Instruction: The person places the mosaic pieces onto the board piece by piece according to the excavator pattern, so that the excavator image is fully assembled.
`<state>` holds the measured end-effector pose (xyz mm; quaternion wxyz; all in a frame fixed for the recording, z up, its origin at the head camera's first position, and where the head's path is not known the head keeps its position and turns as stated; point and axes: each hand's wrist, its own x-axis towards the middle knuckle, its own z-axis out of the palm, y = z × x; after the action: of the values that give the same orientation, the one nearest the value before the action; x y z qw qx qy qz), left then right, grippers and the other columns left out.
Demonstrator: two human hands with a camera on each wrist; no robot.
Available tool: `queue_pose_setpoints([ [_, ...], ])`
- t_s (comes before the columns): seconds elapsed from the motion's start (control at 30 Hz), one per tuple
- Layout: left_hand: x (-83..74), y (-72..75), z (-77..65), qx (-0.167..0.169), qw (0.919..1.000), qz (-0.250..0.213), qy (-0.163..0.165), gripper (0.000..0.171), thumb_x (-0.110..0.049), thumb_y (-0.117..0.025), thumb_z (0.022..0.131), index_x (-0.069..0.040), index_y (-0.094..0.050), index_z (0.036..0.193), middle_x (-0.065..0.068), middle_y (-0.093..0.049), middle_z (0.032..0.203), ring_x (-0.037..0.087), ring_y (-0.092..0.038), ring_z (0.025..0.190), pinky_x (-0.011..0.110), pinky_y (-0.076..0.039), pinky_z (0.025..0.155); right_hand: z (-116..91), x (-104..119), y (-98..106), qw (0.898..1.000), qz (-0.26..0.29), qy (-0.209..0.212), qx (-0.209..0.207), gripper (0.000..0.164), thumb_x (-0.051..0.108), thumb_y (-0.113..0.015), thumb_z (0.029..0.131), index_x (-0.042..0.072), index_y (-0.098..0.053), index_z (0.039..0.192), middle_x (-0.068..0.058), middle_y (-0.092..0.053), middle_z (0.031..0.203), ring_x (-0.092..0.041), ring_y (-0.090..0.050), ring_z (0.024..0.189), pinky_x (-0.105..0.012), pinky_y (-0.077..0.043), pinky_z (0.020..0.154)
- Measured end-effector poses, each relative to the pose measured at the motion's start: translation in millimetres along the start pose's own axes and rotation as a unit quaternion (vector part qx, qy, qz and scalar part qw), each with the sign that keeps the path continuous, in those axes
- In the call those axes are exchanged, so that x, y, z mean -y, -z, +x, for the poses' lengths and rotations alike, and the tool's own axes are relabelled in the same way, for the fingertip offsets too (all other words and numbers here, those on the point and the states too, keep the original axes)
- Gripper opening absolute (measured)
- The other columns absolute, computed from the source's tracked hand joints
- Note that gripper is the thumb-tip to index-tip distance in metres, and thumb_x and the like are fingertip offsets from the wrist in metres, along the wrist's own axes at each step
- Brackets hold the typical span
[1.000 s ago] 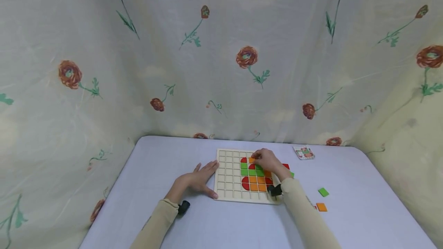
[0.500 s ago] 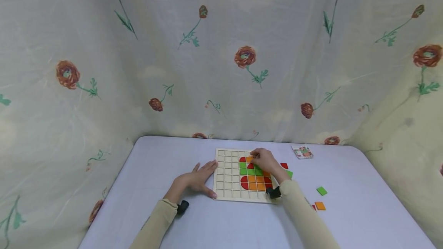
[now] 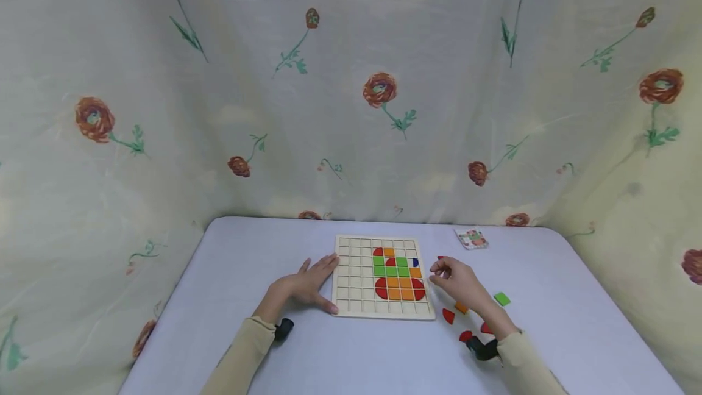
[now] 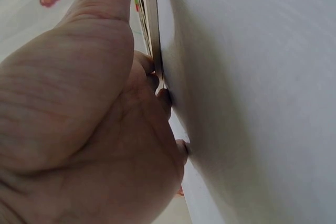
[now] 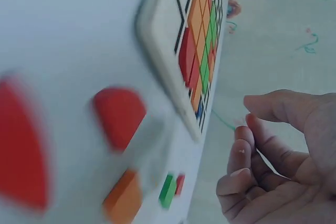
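In the head view, a cream grid board (image 3: pixel 353 305) lies on the table with red, orange and green tiles in its right half. A small blue piece (image 3: pixel 415 263) sits in a cell near its right edge. My left hand (image 3: pixel 301 286), fingers spread, touches the board's left edge; the left wrist view shows its palm close up and the board's side (image 4: pixel 149 14). Just off the right edge hovers my right hand (image 3: pixel 463 285). In the right wrist view its thumb (image 5: pixel 273 106) and loosely bent fingers stand apart with nothing between them.
Loose pieces lie right of the board: a red quarter-round tile (image 3: pixel 448 316), an orange tile (image 3: pixel 461 307), a green tile (image 3: pixel 501 298) and several other red ones. A printed card packet (image 3: pixel 471 238) lies at the back right. Floral cloth (image 3: pixel 307 108) hangs behind the table.
My right hand has moved right and toward me, off the board's upper right, uncovering the blue piece and nearby tiles. The left hand stays at the left edge. The whole view has shifted slightly.
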<state>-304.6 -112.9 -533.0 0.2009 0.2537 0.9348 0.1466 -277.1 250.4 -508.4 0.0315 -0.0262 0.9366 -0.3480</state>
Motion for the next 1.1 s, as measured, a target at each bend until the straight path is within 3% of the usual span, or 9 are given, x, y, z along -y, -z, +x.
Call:
queue_pose_setpoints([
  [0.17, 0.9, 0.5, -2.0, 0.0, 0.9999, -0.011, -0.003, 0.123, -0.068, -0.071, 0.07, -0.012, -0.005, 0.157, 0.004, -0.002, 0.164, 0.022, -0.002, 0.152, 0.053, 0.001, 0.121, -34, -15, 15, 0.999, -0.016, -0.023, 0.023, 0.02, 0.014, -0.07, 0.087, 0.005, -0.062, 0.103, -0.004, -0.059, 0.087, -0.017, -0.05, 0.078, -0.022, -0.045, 0.057],
  [0.37, 0.5, 1.3, -1.5, 0.001, 1.0, -0.005, 0.001, 0.124, -0.07, -0.07, 0.068, -0.013, -0.004, 0.157, 0.003, -0.001, 0.165, 0.021, -0.001, 0.152, 0.053, 0.001, 0.121, -69, -30, 24, 0.996, -0.018, -0.045, 0.079, 0.024, 0.01, -0.075, 0.082, 0.004, -0.064, 0.102, -0.001, -0.062, 0.089, -0.015, -0.053, 0.077, -0.024, -0.049, 0.062],
  [0.57, 0.1, 2.0, -2.0, 0.001, 1.0, -0.004, 0.001, 0.124, -0.069, -0.072, 0.069, -0.012, -0.005, 0.156, 0.004, -0.003, 0.164, 0.022, -0.002, 0.152, 0.053, 0.001, 0.121, -86, -44, 23, 0.991, -0.015, 0.001, 0.131, 0.024, 0.007, -0.077, 0.079, 0.006, -0.066, 0.099, -0.002, -0.059, 0.089, -0.015, -0.051, 0.077, -0.022, -0.047, 0.064],
  [0.7, -0.7, 1.9, -1.5, 0.001, 1.0, -0.003, -0.002, 0.123, -0.069, -0.071, 0.069, -0.012, -0.005, 0.156, 0.004, -0.002, 0.164, 0.022, -0.001, 0.152, 0.053, 0.001, 0.121, -88, -50, 19, 0.993, -0.026, 0.011, 0.113, 0.017, 0.005, -0.076, 0.079, 0.009, -0.067, 0.094, -0.001, -0.058, 0.087, -0.014, -0.05, 0.075, -0.02, -0.046, 0.062],
  [0.93, -1.0, 1.3, -0.8, 0.002, 1.0, -0.005, -0.001, 0.124, -0.069, -0.071, 0.068, -0.012, -0.005, 0.156, 0.005, -0.002, 0.164, 0.022, -0.002, 0.152, 0.053, 0.001, 0.121, -88, -52, 13, 0.996, -0.05, -0.047, 0.064, 0.022, 0.017, -0.081, 0.077, 0.009, -0.063, 0.088, 0.001, -0.057, 0.075, -0.013, -0.049, 0.07, -0.021, -0.043, 0.058],
  [1.1, -1.8, 1.5, -1.2, 0.0, 1.0, 0.001, -0.001, 0.124, -0.069, -0.071, 0.069, -0.012, -0.005, 0.156, 0.005, -0.003, 0.164, 0.023, -0.002, 0.152, 0.053, 0.0, 0.121, -89, -55, 11, 0.995, -0.051, -0.066, 0.049, 0.029, 0.023, -0.082, 0.075, 0.008, -0.061, 0.087, 0.0, -0.055, 0.072, -0.013, -0.049, 0.068, -0.021, -0.042, 0.056],
])
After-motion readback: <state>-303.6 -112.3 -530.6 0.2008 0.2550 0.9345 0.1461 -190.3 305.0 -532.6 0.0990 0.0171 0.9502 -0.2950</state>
